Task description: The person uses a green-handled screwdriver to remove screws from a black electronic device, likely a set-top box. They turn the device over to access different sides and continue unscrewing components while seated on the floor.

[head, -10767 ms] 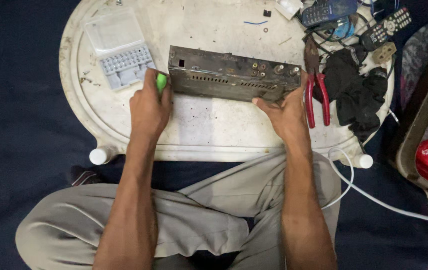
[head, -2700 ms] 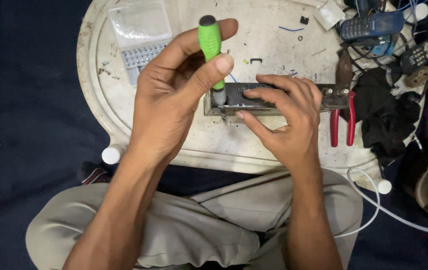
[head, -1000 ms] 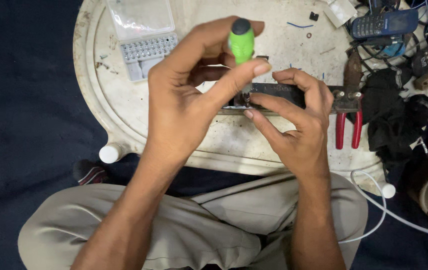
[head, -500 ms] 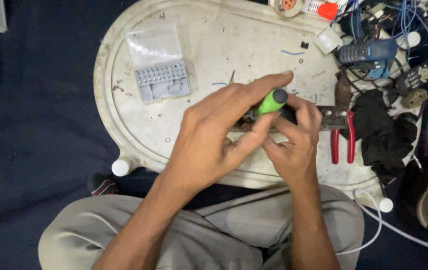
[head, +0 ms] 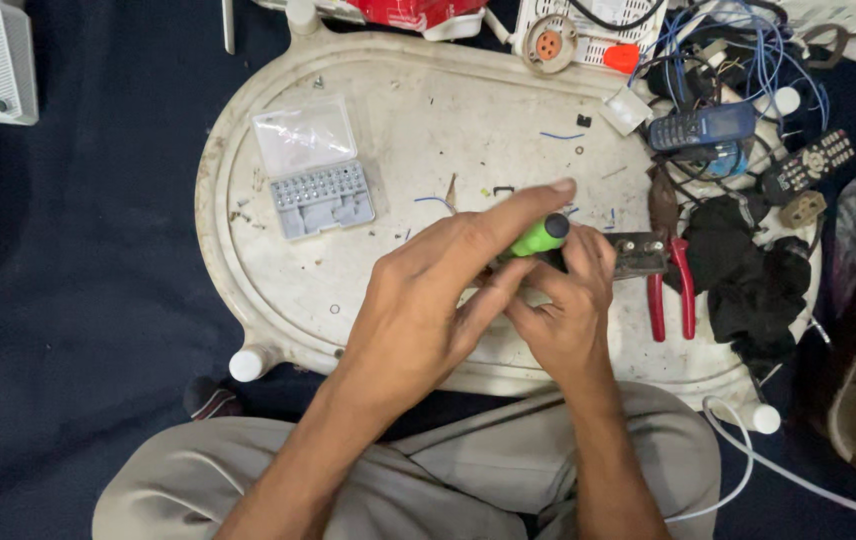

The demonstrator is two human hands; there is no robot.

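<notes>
Two hands meet just right of the middle of a white oval tray (head: 278, 300) in the head view, the only view given. The left hand (head: 428, 300) lies across the work, fingers curled and pinched around a screwdriver with a green handle (head: 538, 238); its forefinger stretches out past the dark cap of the handle. The right hand (head: 563, 315) sits under and beside it, fingers closed on a dark metal device (head: 638, 252), most of which is hidden by both hands; only its right end shows. Where the screwdriver tip meets the device cannot be seen.

Right of that end, touching or nearly so, lie red-handled pliers (head: 670, 290), and past them a heap of black cloth (head: 758, 275) that reaches the tray's right rim. Above that, a blue phone (head: 700, 127), a dark remote (head: 808, 165) and tangled blue wires (head: 748, 50) crowd the upper right corner, so the room on that side is tight.

Leftward the tray is far more open: a clear-lidded grey bit case (head: 316, 170) lies well apart from the hands, with bare scuffed surface between them and up to the far rim, apart from small scraps. The near rim runs just under the wrists, above the person's crossed legs in beige trousers (head: 508, 490). A white cable (head: 748, 460) curls off the tray's lower right edge over the dark floor cloth (head: 68, 300).
</notes>
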